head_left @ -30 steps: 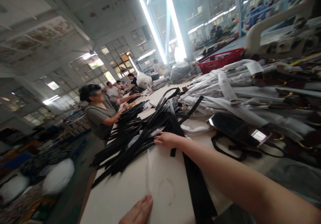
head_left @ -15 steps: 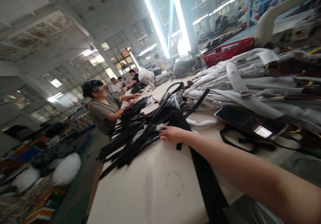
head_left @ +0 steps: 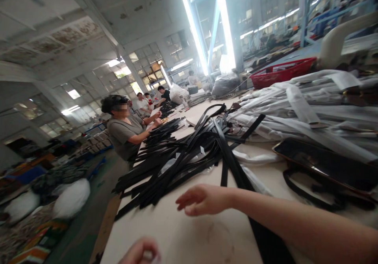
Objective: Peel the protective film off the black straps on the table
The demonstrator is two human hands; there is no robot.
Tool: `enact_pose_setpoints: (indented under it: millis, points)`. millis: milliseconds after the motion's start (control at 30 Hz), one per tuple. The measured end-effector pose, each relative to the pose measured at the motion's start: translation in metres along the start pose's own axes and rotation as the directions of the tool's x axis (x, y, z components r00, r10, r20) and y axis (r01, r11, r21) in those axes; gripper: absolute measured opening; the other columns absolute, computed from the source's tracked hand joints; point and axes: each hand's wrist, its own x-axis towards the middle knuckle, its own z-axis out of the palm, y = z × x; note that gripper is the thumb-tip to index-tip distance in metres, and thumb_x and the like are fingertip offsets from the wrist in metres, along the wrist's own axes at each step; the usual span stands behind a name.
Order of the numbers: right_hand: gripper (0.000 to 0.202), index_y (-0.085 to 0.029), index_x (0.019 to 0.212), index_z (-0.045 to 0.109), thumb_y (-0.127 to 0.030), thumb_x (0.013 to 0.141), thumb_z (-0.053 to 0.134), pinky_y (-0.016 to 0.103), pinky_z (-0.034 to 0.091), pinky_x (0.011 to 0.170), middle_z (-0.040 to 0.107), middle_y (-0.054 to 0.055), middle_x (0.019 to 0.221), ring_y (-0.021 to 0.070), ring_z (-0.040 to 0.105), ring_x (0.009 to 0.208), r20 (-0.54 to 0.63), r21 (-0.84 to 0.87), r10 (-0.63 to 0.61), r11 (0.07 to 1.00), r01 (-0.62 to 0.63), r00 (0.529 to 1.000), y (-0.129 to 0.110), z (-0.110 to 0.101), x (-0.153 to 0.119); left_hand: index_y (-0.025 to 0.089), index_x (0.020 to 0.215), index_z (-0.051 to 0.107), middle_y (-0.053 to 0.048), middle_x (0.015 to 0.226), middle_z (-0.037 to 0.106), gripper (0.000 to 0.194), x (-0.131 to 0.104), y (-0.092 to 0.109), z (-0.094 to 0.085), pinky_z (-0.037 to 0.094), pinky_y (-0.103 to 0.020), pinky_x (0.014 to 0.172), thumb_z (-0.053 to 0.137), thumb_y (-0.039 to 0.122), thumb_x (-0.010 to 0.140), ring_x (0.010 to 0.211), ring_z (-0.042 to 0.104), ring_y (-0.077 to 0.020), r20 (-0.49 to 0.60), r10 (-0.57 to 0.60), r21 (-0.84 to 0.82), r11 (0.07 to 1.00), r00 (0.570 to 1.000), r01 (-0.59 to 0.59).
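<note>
Black straps (head_left: 177, 157) lie in a loose, overlapping pile across the pale table (head_left: 183, 232). Over the bare tabletop, just nearer than the pile, is my right hand (head_left: 203, 201), its fingers a little apart and nothing between them. At the bottom edge my left hand (head_left: 141, 252) is partly in view, blurred, with its fingers curled; a small pale spot shows at the fingertips, too unclear to name. A long wide black strap (head_left: 236, 173) runs under my right forearm towards the lower right.
White-wrapped straps (head_left: 295, 102) are heaped at the right, with a phone (head_left: 325, 163) before them and a red basket (head_left: 283, 73) behind. A person in a grey shirt (head_left: 124, 132) works at the table's left side. White bundles (head_left: 72, 199) lie on the floor.
My right hand has come away from the strap pile, back over the bare tabletop. My left hand has entered at the bottom edge. The view has shifted slightly.
</note>
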Motion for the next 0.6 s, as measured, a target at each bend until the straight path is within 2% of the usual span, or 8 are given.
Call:
enact_pose_setpoints:
  millis: [67,100,167,233,300,433,500,600]
  points:
    - [0.07,-0.017,0.122,0.059,-0.057,0.066,0.074,0.028,0.049,0.081,0.068,0.01,0.107,0.0195,0.064,0.093,0.117,0.341,0.035,0.937,-0.073,0.992,0.002,0.012,0.004,0.02,0.087,0.059,0.001,0.063,0.064,0.027,0.03,0.008,0.012,0.045,-0.027,0.05,0.07,0.043,0.076,0.056,0.059,-0.017,-0.019,0.02,-0.033,0.999,1.0,-0.02]
    - [0.071,-0.016,0.116,0.061,-0.057,0.061,0.078,0.027,0.05,0.075,0.07,0.009,0.097,0.0175,0.066,0.084,0.096,0.44,0.08,0.891,-0.115,0.992,0.004,0.015,0.007,0.02,0.083,0.057,0.003,0.056,0.062,0.029,0.046,0.012,0.02,0.041,-0.024,0.047,0.072,0.043,0.072,0.05,0.056,-0.0154,-0.03,0.022,-0.062,0.998,0.999,-0.024]
    - [0.066,-0.013,0.102,0.063,-0.054,0.054,0.083,0.025,0.051,0.063,0.068,0.004,0.076,0.0128,0.063,0.064,-0.044,0.531,0.22,0.831,-0.164,0.975,0.012,0.013,0.013,0.018,0.081,0.055,0.004,0.051,0.059,0.034,0.073,0.018,0.035,0.035,-0.022,0.044,0.074,0.042,0.067,0.044,0.051,-0.013,-0.053,0.013,-0.12,0.993,0.998,-0.019]
    - [0.058,-0.012,0.091,0.064,-0.05,0.053,0.085,0.023,0.049,0.056,0.064,0.001,0.067,0.0093,0.059,0.054,-0.186,0.549,0.326,0.817,-0.177,0.927,0.016,0.004,0.016,0.017,0.086,0.055,0.003,0.052,0.059,0.038,0.088,0.017,0.046,0.032,-0.021,0.043,0.074,0.044,0.067,0.043,0.049,-0.0121,-0.069,0.011,-0.144,0.989,0.998,-0.021]
    - [0.053,-0.011,0.089,0.065,-0.045,0.053,0.086,0.021,0.049,0.055,0.066,0.002,0.069,0.0083,0.059,0.054,-0.191,0.537,0.335,0.823,-0.187,0.923,0.016,-0.004,0.016,0.016,0.092,0.056,0.003,0.052,0.059,0.042,0.09,0.01,0.051,0.031,-0.02,0.041,0.072,0.047,0.068,0.041,0.046,-0.0113,-0.067,0.025,-0.138,0.99,0.997,-0.034]
    - [0.048,-0.014,0.099,0.066,-0.042,0.063,0.082,0.02,0.05,0.06,0.07,0.005,0.085,0.0095,0.064,0.063,-0.057,0.529,0.268,0.825,-0.199,0.962,0.011,-0.006,0.014,0.015,0.104,0.057,0.005,0.049,0.052,0.056,0.079,-0.004,0.046,0.026,-0.021,0.038,0.066,0.059,0.07,0.038,0.041,-0.0107,-0.031,0.048,-0.135,0.99,0.998,-0.051]
    - [0.047,-0.013,0.093,0.065,-0.042,0.06,0.083,0.02,0.05,0.061,0.07,0.004,0.082,0.0098,0.064,0.064,-0.056,0.54,0.284,0.815,-0.21,0.957,0.013,-0.001,0.014,0.015,0.106,0.058,0.005,0.049,0.052,0.061,0.076,-0.006,0.044,0.027,-0.021,0.039,0.067,0.062,0.068,0.038,0.042,-0.0115,-0.008,0.063,-0.103,0.993,0.998,-0.063]
    - [0.044,-0.012,0.079,0.062,-0.042,0.056,0.085,0.019,0.047,0.055,0.066,0.001,0.068,0.0091,0.061,0.057,-0.094,0.535,0.339,0.81,-0.239,0.936,0.018,0.007,0.017,0.016,0.104,0.06,0.005,0.049,0.05,0.065,0.074,-0.008,0.046,0.027,-0.022,0.038,0.064,0.069,0.067,0.038,0.041,-0.0113,0.033,0.079,-0.1,0.992,0.996,-0.075]
